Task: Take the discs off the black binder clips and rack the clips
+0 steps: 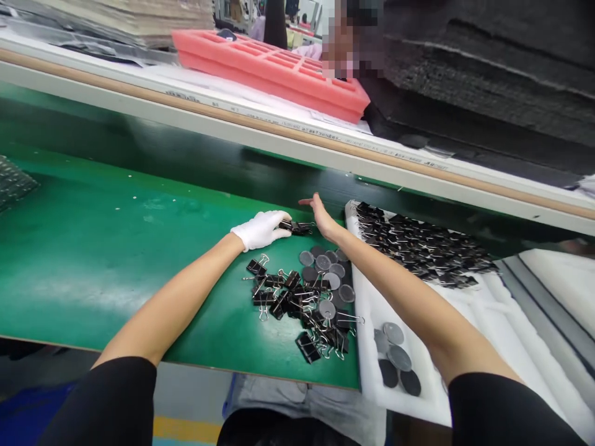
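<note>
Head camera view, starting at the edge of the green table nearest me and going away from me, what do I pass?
Near to far: loose pile of black binder clips → gloved left hand and bare right hand at one binder clip → white rail → pink foam tray.

Both hands (261, 229) (320, 218) grip one binder clip (297, 228).

On the desk (116, 248) a heap of clips (297, 303) lies left of a tray (372, 310). Discs (325, 272) lie among the clips, more discs (395, 359) in the tray's near part, more clips (418, 244) in its far part. Both hands (260, 229) (320, 217) meet behind the heap.
</note>
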Motion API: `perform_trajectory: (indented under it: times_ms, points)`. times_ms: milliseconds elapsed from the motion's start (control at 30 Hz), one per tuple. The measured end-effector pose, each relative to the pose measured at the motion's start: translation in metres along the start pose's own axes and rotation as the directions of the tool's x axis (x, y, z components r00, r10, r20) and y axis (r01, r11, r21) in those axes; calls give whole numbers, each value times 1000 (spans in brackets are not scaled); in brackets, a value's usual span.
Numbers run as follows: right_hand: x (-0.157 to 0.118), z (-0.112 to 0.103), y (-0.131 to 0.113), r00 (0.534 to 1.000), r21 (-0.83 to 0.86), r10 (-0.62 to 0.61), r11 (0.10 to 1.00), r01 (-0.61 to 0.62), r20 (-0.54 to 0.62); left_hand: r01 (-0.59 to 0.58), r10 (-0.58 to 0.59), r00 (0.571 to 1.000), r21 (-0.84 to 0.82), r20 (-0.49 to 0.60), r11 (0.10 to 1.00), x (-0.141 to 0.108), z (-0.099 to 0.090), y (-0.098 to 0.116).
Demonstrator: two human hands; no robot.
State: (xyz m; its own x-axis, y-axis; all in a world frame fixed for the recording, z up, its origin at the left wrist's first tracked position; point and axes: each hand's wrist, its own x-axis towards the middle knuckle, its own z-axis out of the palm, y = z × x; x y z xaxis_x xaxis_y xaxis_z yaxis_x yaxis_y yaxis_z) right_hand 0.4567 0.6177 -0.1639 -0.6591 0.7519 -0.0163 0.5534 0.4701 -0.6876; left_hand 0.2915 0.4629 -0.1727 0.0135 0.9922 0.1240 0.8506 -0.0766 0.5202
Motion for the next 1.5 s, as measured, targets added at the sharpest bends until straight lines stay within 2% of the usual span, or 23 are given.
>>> perform_trajectory:
  times_ms: [67, 133, 200, 300, 467, 733, 967, 1100, 1167, 1200, 1233, 1300, 1367, 1433, 1500]
  points:
    - [-9, -11, 6, 989, 188, -79, 981, 54, 126, 52, -56, 997, -77, -58, 996, 1, 1, 0]
    - [-21, -19, 8, 965, 291, -133, 955, 63, 227, 108, -123, 984, -118, -127, 987, 2, 0, -1]
    - [-30, -23, 6, 949, 310, -168, 948, 80, 267, 170, -195, 966, -152, -171, 974, 4, -3, 0]
    - [-37, -20, 0, 944, 324, -160, 944, 61, 288, 238, -270, 950, -197, -157, 951, 6, -6, 3]
    - [-35, -6, -1, 918, 265, -177, 961, 83, 355, 262, -280, 943, -114, -179, 958, 7, -6, 6]
    - [-33, -6, 0, 865, 242, -295, 947, 209, 406, 260, -255, 955, 19, -149, 965, 4, -5, 7]
    - [-31, -2, -1, 892, 285, -302, 935, 210, 335, 271, -252, 940, 53, -231, 961, 3, -1, 0]
    - [-28, -6, -14, 906, 164, -280, 957, 238, 316, 293, -293, 916, -44, -272, 955, 1, -3, -3]
    - [-32, -21, -20, 923, 111, -271, 962, 250, 271, 291, -337, 906, -203, -257, 935, -1, -6, -3]
    - [-37, -34, -22, 929, 71, -282, 959, 273, 238, 282, -369, 895, -325, -249, 903, -3, -7, -3]
    - [-45, -50, -22, 928, 2, -314, 947, 320, 201, 269, -372, 897, -373, -237, 888, -4, -9, -3]
    - [-71, -91, -14, 909, -164, -398, 895, 415, 128, 215, -336, 919, -450, -208, 867, -6, -13, -3]
    - [-108, -137, 3, 891, -320, -451, 837, 444, 57, 210, -318, 932, -456, -174, 865, -8, -17, -1]
    - [-150, -184, 33, 908, -472, -415, 813, 341, -59, 212, -295, 943, -402, -157, 891, -9, -19, 1]
    - [-187, -230, 75, 943, -564, -282, 814, 138, -177, 218, -281, 947, -329, -157, 919, -10, -20, 3]
